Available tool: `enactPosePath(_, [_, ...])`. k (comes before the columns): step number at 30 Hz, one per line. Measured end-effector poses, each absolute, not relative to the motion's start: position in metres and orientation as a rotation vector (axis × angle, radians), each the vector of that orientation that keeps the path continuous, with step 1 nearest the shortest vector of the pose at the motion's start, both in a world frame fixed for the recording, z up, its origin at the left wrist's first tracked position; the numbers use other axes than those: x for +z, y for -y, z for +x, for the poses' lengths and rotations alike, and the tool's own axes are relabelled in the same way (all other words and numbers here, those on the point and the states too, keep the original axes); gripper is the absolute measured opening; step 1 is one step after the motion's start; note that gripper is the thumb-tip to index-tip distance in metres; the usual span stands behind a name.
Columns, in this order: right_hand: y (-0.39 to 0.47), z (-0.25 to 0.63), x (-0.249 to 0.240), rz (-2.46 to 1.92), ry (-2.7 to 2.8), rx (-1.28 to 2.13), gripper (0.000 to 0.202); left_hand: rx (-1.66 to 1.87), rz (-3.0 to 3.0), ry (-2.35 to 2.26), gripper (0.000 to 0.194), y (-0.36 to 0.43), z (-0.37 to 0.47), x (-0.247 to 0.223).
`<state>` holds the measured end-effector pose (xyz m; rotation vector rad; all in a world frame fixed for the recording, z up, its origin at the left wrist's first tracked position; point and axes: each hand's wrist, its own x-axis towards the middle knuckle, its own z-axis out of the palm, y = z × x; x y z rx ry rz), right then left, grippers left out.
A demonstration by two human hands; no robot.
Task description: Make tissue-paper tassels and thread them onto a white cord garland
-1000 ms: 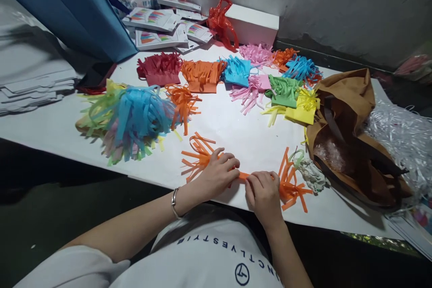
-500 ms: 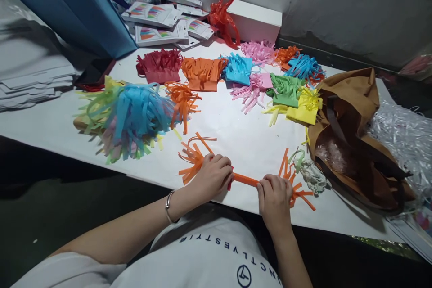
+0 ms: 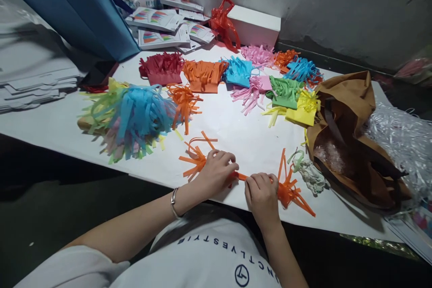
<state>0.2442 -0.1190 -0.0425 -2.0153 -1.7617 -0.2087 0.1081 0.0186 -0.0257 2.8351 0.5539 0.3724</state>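
Observation:
An orange paper tassel (image 3: 286, 192), fringed at both ends, lies along the table's front edge, its middle rolled into a narrow band. My left hand (image 3: 218, 172) is closed over the band near the left fringe, with a bit of red under its fingertips. Around the band's right part my right hand (image 3: 262, 192) is closed, its fingers curled over the top. A short piece of orange shows between the two hands. The fingertips' undersides are hidden.
Fringed paper bundles, among them a blue one (image 3: 145, 108) and a red one (image 3: 161, 68), lie on the white table. A brown bag (image 3: 351, 157) and clear shredded strips (image 3: 391, 144) are at right. A blue bag (image 3: 84, 13), flat boxes (image 3: 158, 20) and a white box (image 3: 254, 24) stand behind.
My right hand has slid left along the orange band, closer to my left hand, uncovering more of the right fringe. My left hand stays on the band. The view has shifted slightly.

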Motion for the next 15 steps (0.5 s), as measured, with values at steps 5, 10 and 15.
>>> enactPosePath(5, [0.114, 0.241, -0.043, -1.975, 1.735, -0.082, 0.010, 0.470, 2.914, -0.266, 0.011, -0.019, 0.109, -0.034])
enactPosePath(10, [0.120, 0.248, -0.045, -1.972, 1.750, -0.079, 0.013, 0.388, 2.878, -0.329, 0.011, -0.019, 0.112, -0.037])
enactPosePath(15, [0.141, 0.263, -0.047, -2.028, 1.661, -0.124, 0.013, 0.347, 2.826, -0.444, 0.015, -0.015, 0.114, -0.036])
